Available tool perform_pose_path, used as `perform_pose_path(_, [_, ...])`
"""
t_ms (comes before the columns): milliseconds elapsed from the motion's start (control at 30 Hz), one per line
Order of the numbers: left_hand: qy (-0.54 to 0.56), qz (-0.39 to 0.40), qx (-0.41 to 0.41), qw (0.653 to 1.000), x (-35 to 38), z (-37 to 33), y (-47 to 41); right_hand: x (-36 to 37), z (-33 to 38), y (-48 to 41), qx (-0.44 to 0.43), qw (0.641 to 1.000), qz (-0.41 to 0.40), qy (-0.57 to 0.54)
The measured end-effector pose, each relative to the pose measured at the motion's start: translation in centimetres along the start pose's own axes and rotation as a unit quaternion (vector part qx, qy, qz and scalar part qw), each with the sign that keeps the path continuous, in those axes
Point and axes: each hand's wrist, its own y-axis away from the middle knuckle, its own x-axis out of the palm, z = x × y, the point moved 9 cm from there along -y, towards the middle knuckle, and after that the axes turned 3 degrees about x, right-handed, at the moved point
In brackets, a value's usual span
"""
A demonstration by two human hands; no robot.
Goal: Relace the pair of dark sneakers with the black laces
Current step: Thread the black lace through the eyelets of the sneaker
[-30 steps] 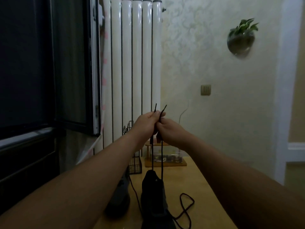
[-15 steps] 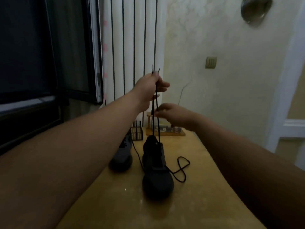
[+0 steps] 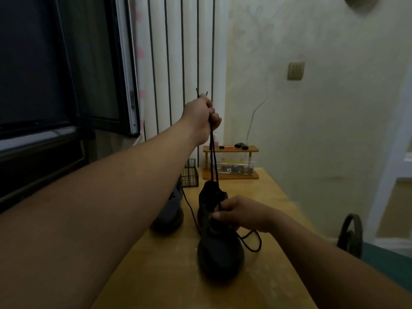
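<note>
Both strands of the black lace [image 3: 213, 152] run taut from the left hand's [image 3: 200, 118] clamped fist above down to the near sneaker [image 3: 217, 241], which the right hand [image 3: 239, 214], closed on its tongue, should pin flat while pulling evenly.

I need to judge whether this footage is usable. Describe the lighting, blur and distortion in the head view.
Head view: dim, yellowish room light; the near sneaker reads as an almost featureless dark mass, its eyelets indistinguishable. The lace rising to the left hand shows only against the pale radiator. Wide-angle bending curves the window frame. Soft overall, no glare.
</note>
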Motion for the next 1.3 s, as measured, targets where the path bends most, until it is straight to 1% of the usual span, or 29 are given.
perform_pose_path(67, [-0.047,0.020,-0.009,0.999,0.0,1.0,-1.1,-0.5,0.0,-0.2,-0.007,1.000,-0.013,-0.001])
perform_pose_path(100, [-0.107,0.035,-0.019,0.994,-0.2,1.8,-1.5,-0.6,-0.1,-0.3,-0.006,1.000,-0.020,-0.002])
perform_pose_path(133, [-0.191,0.030,-0.026,0.981,-1.0,2.8,-1.7,-0.6,-0.2,-0.4,-0.001,1.000,-0.025,-0.005])
perform_pose_path(167, [-0.285,-0.007,-0.020,0.958,-2.7,3.8,-1.4,-0.5,-0.5,-0.5,0.007,0.999,-0.030,-0.014])
perform_pose_path(200, [-0.363,-0.059,0.006,0.930,-4.8,4.6,-0.6,-0.4,-0.7,-0.7,0.013,0.999,-0.036,-0.025])
perform_pose_path(233, [-0.405,-0.103,0.036,0.908,-6.8,5.9,1.1,-0.4,-0.8,-0.7,0.017,0.998,-0.044,-0.035])
perform_pose_path(267, [-0.418,-0.123,0.064,0.898,-8.7,7.8,3.7,-0.4,-0.9,-0.8,0.019,0.998,-0.051,-0.040])
perform_pose_path(300, [-0.413,-0.107,0.075,0.901,-10.1,10.8,6.6,-0.4,-0.9,-0.9,0.019,0.998,-0.054,-0.042])
perform_pose_path(333, [-0.402,-0.060,0.067,0.911,-10.9,14.2,9.5,-0.3,-0.9,-1.0,0.017,0.998,-0.051,-0.042])
perform_pose_path(367, [-0.395,-0.003,0.041,0.918,-11.3,17.4,12.1,-0.2,-0.8,-1.1,0.017,0.998,-0.046,-0.043])
perform_pose_path(400, [-0.399,0.042,0.020,0.916,-11.5,20.1,13.9,-0.2,-0.7,-1.1,0.017,0.998,-0.043,-0.042])
perform_pose_path(433, [-0.410,0.068,0.012,0.910,-11.7,21.9,14.7,-0.2,-0.6,-1.2,0.018,0.998,-0.045,-0.040])
perform_pose_path(533, [-0.432,0.091,-0.007,0.897,-11.8,23.5,14.3,-0.8,-0.6,-1.3,0.024,0.996,-0.081,-0.034])
perform_pose_path(633, [-0.467,0.105,-0.034,0.877,-12.1,24.1,14.1,-2.0,-0.1,-1.4,0.022,0.992,-0.121,-0.026])
perform_pose_path(767, [-0.524,0.123,-0.051,0.841,-12.5,24.3,13.9,-6.2,1.7,-2.2,-0.007,0.976,-0.195,-0.098])
perform_pose_path(833, [-0.540,0.129,-0.055,0.830,-12.6,24.3,13.6,-7.9,2.7,-3.0,-0.014,0.967,-0.217,-0.136])
perform_pose_path(900, [-0.545,0.134,-0.052,0.826,-12.5,24.2,13.5,-9.1,3.5,-3.6,-0.016,0.959,-0.232,-0.163])
perform_pose_path(1000, [-0.537,0.148,-0.067,0.828,-12.4,23.5,13.2,-9.0,4.2,-4.0,-0.019,0.964,-0.213,-0.160])
perform_pose_path(1033, [-0.527,0.142,-0.060,0.836,-12.4,22.5,12.9,-8.9,4.5,-4.1,-0.027,0.966,-0.201,-0.157])
perform_pose_path(1100, [-0.486,0.101,-0.009,0.868,-11.9,19.2,11.3,-9.0,5.0,-4.1,-0.046,0.971,-0.180,-0.150])
perform_pose_path(1133, [-0.466,0.084,0.021,0.880,-11.4,17.3,10.3,-9.1,5.2,-4.1,-0.052,0.974,-0.170,-0.142])
perform_pose_path(1167, [-0.455,0.086,0.043,0.886,-10.6,15.8,9.3,-9.1,5.4,-4.1,-0.056,0.976,-0.163,-0.135])
perform_pose_path(1233, [-0.454,0.120,0.056,0.881,-8.7,14.0,7.8,-9.3,5.7,-4.0,-0.061,0.978,-0.158,-0.121])
perform_pose_path(1300, [-0.474,0.147,0.057,0.866,-7.1,13.4,6.6,-9.4,6.1,-3.8,-0.065,0.980,-0.158,-0.105])
